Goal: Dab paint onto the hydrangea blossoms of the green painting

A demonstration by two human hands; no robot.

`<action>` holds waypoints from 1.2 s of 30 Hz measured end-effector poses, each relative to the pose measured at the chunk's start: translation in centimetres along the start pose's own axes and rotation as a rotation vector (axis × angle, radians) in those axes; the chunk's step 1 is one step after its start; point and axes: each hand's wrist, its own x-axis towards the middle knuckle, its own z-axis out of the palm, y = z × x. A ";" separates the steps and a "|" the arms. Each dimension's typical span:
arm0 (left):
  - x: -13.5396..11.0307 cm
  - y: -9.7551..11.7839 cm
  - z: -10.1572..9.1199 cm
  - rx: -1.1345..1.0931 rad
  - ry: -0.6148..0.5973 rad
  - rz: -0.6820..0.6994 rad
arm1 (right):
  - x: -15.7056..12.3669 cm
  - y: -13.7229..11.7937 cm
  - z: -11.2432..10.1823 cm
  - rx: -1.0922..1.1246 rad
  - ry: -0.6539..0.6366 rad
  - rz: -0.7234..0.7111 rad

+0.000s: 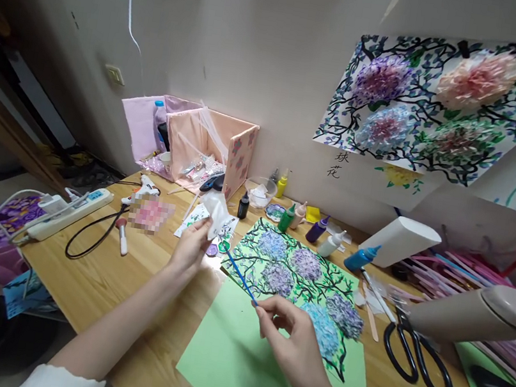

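Observation:
A crumpled white tissue (215, 212) is pinched in my left hand (191, 242), above the left edge of the painting. Between the thumb and fingers of my right hand (287, 337) is a thin blue paintbrush (242, 275), its tip pointing up and left toward small dabs of green and purple paint (223, 246). Beneath my right hand lies a light green sheet (225, 350). On its upper part is a painting of dark branches, green leaves and fluffy purple and blue flowers (306, 263).
Paint bottles (317, 228) stand along the back, beside a clear bowl (261, 192). Black-handled scissors (417, 359) and a beige cylinder (477, 313) are at right. A glue gun (142, 192), makeup brush (121, 236) and power strip (70, 214) lie at left. A pink fabric box (238, 158) sits behind.

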 end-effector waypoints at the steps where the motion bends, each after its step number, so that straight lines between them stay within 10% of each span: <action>1: 0.6 0.6 -0.3 0.009 0.004 0.024 | -0.1 -0.1 -0.4 0.018 0.029 0.000; 8: 3.4 3.4 3.2 0.257 -0.169 0.267 | 0.3 -1.1 -6.8 0.087 0.475 -0.107; 15: 5.0 2.0 15.7 0.680 -0.453 0.642 | -0.4 -3.7 -13.5 0.146 0.986 -0.274; 23: 8.2 -2.5 28.0 1.104 -0.562 1.096 | -1.8 -4.6 -16.3 0.011 0.995 -0.265; 29: 8.5 -4.4 30.0 1.253 -0.665 1.229 | -2.6 -4.9 -17.7 0.022 1.032 -0.306; 36: 4.4 -1.9 26.6 1.275 -0.655 1.556 | -3.1 -5.0 -17.7 -0.058 0.987 -0.322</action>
